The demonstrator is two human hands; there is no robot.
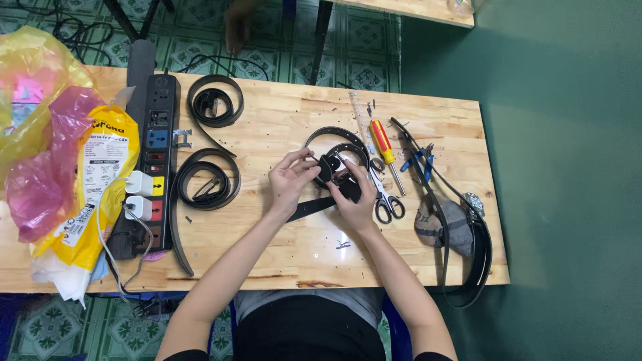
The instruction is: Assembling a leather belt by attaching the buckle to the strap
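Left hand (pixel 289 179): you pinch the black belt (pixel 334 144) end at table centre.
Right hand (pixel 356 195): you grasp its buckle (pixel 350 189).
Tip: keep both steady, clear of the scissors (pixel 384 199).

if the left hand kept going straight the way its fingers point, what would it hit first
The left hand points up and right, onto the black belt end it pinches with the right hand. Beyond that lies the belt's loop, then probably the red-handled screwdriver.

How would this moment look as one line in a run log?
hands: left hand and right hand both grip black leather belt | place: pale wooden table | nearby: black-handled scissors, red-and-yellow screwdriver
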